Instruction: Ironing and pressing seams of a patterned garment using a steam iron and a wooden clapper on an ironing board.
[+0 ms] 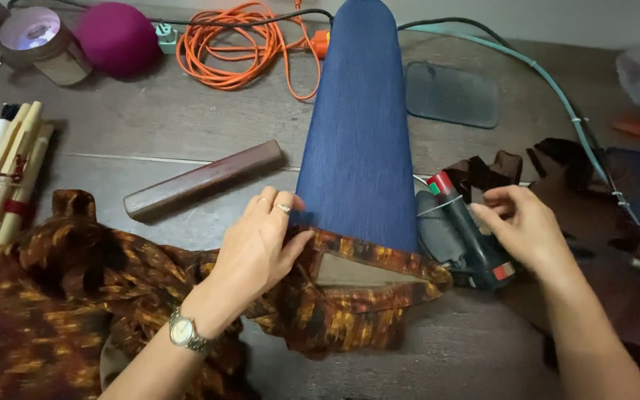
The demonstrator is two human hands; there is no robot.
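The left hand (261, 248) lies palm-down on the brown and orange patterned garment (61, 296), its grip pinching the folded edge of the cloth where it wraps the near end of the blue padded sleeve board (357, 126); thumb and fingers are close together on the fabric, not spread. A watch sits on that wrist and rings on two fingers. The right hand (524, 226) rests on the dark green iron (464, 237), fingers curled loosely over its handle; whether the grip is fully clenched round the handle cannot be told from this angle.

The sleeve board runs lengthwise away from the person, its narrow rounded end pointing to the far side of the tabletop (187, 118) and its wide end near the hands. The garment's band crosses that wide end from left to right, with the bulk of the cloth heaped at the lower left. The iron lies just beside the board's right edge, its long axis tilted, red-capped end toward the upper left.

A dark wooden block (201, 180) lies to the left of the board, and a coiled orange cable (231, 44) at the far edge.
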